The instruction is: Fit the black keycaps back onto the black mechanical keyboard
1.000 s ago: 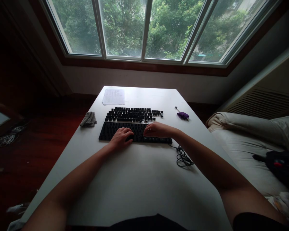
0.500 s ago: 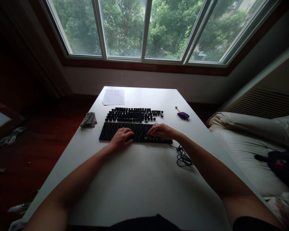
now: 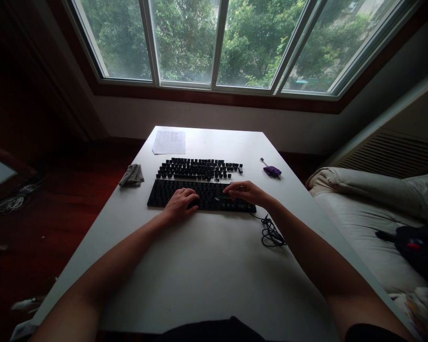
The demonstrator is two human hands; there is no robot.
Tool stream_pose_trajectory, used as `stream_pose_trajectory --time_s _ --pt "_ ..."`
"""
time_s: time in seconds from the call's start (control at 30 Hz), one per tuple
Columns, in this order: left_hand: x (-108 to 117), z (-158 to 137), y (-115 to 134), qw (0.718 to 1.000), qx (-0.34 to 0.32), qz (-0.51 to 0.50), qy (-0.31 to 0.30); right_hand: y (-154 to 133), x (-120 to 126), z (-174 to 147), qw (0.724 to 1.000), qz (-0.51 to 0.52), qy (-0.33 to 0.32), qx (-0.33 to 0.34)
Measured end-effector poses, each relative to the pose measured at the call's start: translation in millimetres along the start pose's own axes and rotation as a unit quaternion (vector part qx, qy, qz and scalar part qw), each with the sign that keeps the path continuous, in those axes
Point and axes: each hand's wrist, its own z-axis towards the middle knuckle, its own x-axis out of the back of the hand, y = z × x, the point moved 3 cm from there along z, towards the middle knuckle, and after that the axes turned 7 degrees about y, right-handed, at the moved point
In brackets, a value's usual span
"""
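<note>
A black keyboard (image 3: 210, 203) lies across the white table, most of its keycaps apparently off. My left hand (image 3: 181, 201) curls over its front part, fingers bent on top and thumb at the front edge, gripping it. Over the keyboard's right portion, my right hand (image 3: 245, 191) has thumb and fingers pinched on something thin that I cannot make out. Just behind the keyboard, loose black keycaps (image 3: 196, 167) stand in several rows. A coiled black cable (image 3: 271, 232) lies under my right forearm.
A grey cloth (image 3: 131, 175) sits at the table's left edge. Printed paper (image 3: 169, 142) lies at the far left corner. On the right are a purple cloth-like item (image 3: 272, 171) and a small brush-like stick (image 3: 263, 161). A pale sofa (image 3: 364, 213) stands right of the table.
My right hand has shifted slightly right and up over the keyboard. My left hand stays in place on it.
</note>
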Motion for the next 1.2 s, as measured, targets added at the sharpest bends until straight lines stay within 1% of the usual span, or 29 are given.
stream_pose_trajectory --time_s 0.17,0.27,0.43,0.6,0.7,0.8,0.87,1.03,1.2 --pt "3 1 10 0.998 0.028 -0.032 0.042 -10 -19 1 0.998 0.010 0.051 0.029" --pt "7 3 17 0.992 0.047 -0.088 0.072 -9 -34 3 0.996 0.038 0.069 0.034" --pt "9 6 17 0.963 0.084 -0.237 0.098 -9 -49 7 0.992 0.093 0.081 0.032" --pt "2 5 8 0.931 0.146 -0.320 0.099 -12 -53 9 0.990 0.110 0.082 0.034" --pt "0 4 7 0.924 0.166 -0.323 0.123 -10 -56 12 0.987 0.119 0.103 0.034" --pt "1 3 8 0.928 0.173 -0.290 0.156 -9 -60 16 0.981 0.137 0.132 0.028" --pt "3 3 9 0.932 0.174 -0.272 0.165 -9 -63 17 0.978 0.150 0.139 0.027" --pt "6 5 13 0.937 0.149 -0.271 0.161 -10 -65 16 0.974 0.173 0.146 0.026" --pt "6 6 14 0.940 0.142 -0.274 0.148 -8 -66 14 0.970 0.194 0.144 0.029"
